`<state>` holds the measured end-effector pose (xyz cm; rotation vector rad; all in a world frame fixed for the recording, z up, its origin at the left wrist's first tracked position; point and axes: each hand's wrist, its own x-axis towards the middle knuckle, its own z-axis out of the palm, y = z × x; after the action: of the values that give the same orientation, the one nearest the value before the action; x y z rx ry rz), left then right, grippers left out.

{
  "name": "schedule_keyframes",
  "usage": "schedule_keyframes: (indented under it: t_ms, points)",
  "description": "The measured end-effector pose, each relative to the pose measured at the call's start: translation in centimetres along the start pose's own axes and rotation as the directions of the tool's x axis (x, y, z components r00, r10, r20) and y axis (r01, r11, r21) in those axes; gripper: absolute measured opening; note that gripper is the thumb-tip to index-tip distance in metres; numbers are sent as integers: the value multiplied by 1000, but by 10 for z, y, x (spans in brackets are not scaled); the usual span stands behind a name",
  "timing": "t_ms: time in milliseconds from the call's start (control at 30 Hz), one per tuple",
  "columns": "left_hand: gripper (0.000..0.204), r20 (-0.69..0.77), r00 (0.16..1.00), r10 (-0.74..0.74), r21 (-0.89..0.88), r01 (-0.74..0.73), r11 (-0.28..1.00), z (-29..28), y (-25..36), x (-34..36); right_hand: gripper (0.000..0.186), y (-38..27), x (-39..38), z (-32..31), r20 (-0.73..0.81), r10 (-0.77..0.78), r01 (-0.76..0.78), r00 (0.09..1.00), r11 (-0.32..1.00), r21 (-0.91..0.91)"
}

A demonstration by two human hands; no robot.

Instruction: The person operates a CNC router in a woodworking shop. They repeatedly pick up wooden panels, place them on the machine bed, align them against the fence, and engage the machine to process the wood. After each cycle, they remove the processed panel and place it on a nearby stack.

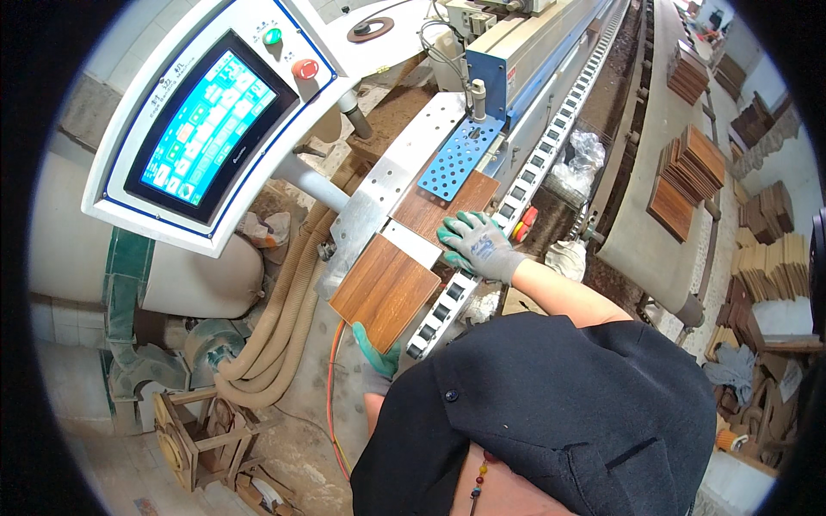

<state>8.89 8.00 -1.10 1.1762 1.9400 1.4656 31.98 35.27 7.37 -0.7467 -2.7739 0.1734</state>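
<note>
Pressing right hand [477, 245] on wood panel [385, 291]; left hand [376, 351] half hidden.

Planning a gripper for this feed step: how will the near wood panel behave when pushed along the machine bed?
The wood panel looks flat and stiff, so it should slide as one piece, not flex. Its glossy face may be slippery; the right hand and left hand wear coated gloves. It overhangs the bed toward the person, so it might tip if unsupported.
</note>
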Motion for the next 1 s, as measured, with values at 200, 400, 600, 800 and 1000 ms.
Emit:
schedule_keyframes:
  t_ms: [200, 400, 600, 800, 1000]
  points:
    - [77, 11, 941, -337, -410, 311, 857, 2, 29, 1, 48, 36, 4, 1, -41, 60, -64, 997, 993, -102]
    - [75, 78, 700, -710, -573, 615, 542, 3, 82, 14, 50, 98, 11, -7, 2, 156, -151, 988, 964, -218]
    - [73, 58, 671, -739, -575, 627, 525, 1, 77, 10, 49, 146, 16, -10, -32, 242, -242, 970, 937, -250]
    - [84, 32, 971, -236, -170, 238, 956, -6, 28, 2, 44, 155, 25, -19, -157, 427, -454, 891, 857, -244]
    - [98, 18, 997, 73, 98, -74, 992, -5, 5, -3, 44, 52, 16, -19, 107, 357, -348, 928, 728, 591]
